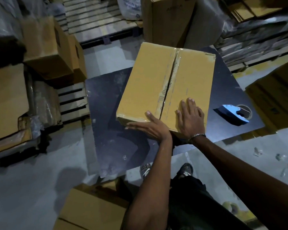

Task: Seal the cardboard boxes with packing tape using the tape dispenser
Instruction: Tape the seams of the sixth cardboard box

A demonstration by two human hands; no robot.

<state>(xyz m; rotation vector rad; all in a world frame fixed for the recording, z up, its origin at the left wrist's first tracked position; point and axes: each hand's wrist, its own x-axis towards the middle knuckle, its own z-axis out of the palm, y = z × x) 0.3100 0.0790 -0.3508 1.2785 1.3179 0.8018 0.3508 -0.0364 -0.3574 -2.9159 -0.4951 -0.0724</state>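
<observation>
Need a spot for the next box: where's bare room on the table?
Bare dark table left of the cardboard box, out to its left and near edges. A narrower strip lies between box and tape dispenser. The near-right corner is crowded by the left hand and right hand.

Storage area, dim overhead light. Floor (32, 180): grey concrete, scuffed, with scraps of clear plastic (280, 157) at right. Bench (110, 130): dark, flat top, dusty and marked. Wooden pallets (96, 22): slatted, at upper centre and at left beside the bench. Stacked cartons (53, 52): brown cardboard, left side, some torn. Flattened cardboard (5, 100): far left, layered. Tall carton (166, 17): behind the bench. White printed sack (130, 7): top centre. Wrapped, stacked goods (256, 37): upper right. Carton (90, 211): on the floor, near edge.
</observation>
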